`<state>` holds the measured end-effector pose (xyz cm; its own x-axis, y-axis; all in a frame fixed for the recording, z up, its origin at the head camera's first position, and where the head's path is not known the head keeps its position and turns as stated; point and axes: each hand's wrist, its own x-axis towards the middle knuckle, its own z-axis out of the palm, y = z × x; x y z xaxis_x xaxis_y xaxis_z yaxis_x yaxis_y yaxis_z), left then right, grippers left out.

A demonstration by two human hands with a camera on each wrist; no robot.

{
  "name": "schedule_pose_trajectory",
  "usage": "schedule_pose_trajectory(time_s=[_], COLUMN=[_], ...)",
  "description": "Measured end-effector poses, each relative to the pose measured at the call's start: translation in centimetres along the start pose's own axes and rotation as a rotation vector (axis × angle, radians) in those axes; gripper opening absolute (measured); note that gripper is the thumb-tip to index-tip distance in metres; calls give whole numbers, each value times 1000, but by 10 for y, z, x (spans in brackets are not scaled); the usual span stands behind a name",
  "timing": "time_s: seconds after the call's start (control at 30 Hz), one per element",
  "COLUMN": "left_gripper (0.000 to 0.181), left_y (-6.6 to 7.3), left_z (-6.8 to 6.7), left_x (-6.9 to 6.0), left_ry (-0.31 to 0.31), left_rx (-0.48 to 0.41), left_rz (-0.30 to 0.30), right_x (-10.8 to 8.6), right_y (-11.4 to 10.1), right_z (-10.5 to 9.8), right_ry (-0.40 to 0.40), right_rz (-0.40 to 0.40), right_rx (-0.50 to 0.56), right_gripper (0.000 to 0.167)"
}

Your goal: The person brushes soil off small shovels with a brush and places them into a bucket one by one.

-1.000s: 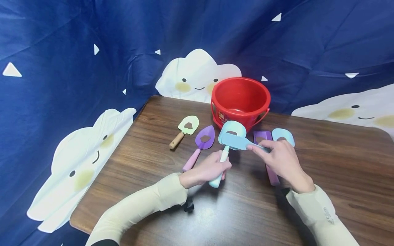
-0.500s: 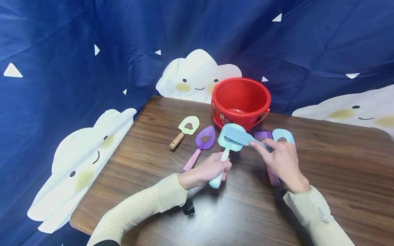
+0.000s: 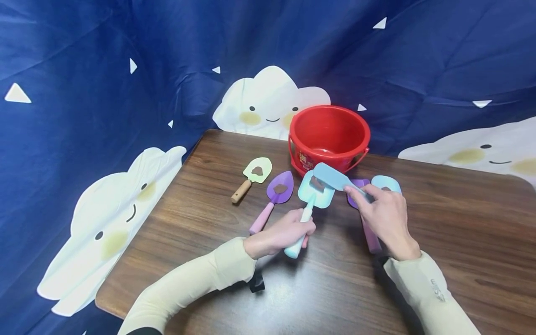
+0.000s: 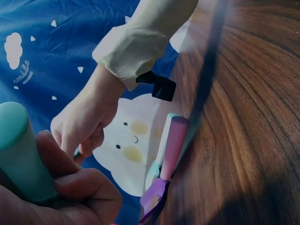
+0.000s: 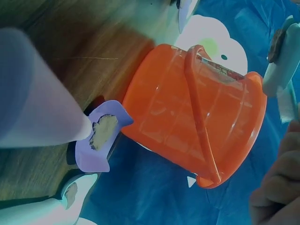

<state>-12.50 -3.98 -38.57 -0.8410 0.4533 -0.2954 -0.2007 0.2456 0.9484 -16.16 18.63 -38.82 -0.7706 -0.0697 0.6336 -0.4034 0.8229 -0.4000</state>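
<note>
- The blue backdrop (image 3: 268, 32), with smiling white clouds and white triangles, hangs behind everything, from 9 through 12 to 3 o'clock.
- The brown wood-grain table (image 3: 452, 214) spreads below it.
- The red bucket (image 3: 335, 160) stands upright on the table, at 12 o'clock from the raised trowel's blade; all the clock places below start from that blade, as the head view shows it.
- The light-blue trowel (image 3: 309, 191) is that raised one, off the table just in front of the bucket.
- The second light-blue trowel (image 3: 381, 180) lies at 3 o'clock, partly hidden.
- The purple-pink trowel (image 3: 276, 198) lies at 9 o'clock.
- The purple trowel (image 3: 370, 237) lies nearer on the 3 o'clock side.
- The blue paddle-shaped tool (image 3: 332, 177) overlaps the blade at 2 o'clock.
- The right hand (image 3: 385, 216), around 4 o'clock, grips the tool's handle.
- The left hand (image 3: 284, 236), at 7 o'clock, curls round the raised trowel's handle.
- The green trowel (image 3: 253, 179), wooden-handled, lies between 9 and 10 o'clock.
- Brown pieces (image 3: 279, 188) sit on all five blades.
</note>
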Motion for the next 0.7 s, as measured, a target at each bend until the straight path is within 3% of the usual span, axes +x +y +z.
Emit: schedule_pose_trajectory(time_s=[0.13, 0.27, 0.53, 0.7], left_gripper=[7, 7, 5, 5], left_y=[0, -1, -3, -4], left_z=[-1, -1, -3, -3], left_x=[1, 1, 1, 1], left_ry=[-1, 8, 42, 49], left_rx=[1, 24, 57, 70], left_rz=[1, 4, 1, -3], right_x=[4, 5, -1, -1], right_y=[-1, -3, -12, -15], right_z=[-4, -8, -11, -11], right_ry=[-5, -22, -185, -276], right_rz=[57, 58, -89, -105], right_rx=[41, 67, 52, 20], right_gripper=[32, 32, 18, 19])
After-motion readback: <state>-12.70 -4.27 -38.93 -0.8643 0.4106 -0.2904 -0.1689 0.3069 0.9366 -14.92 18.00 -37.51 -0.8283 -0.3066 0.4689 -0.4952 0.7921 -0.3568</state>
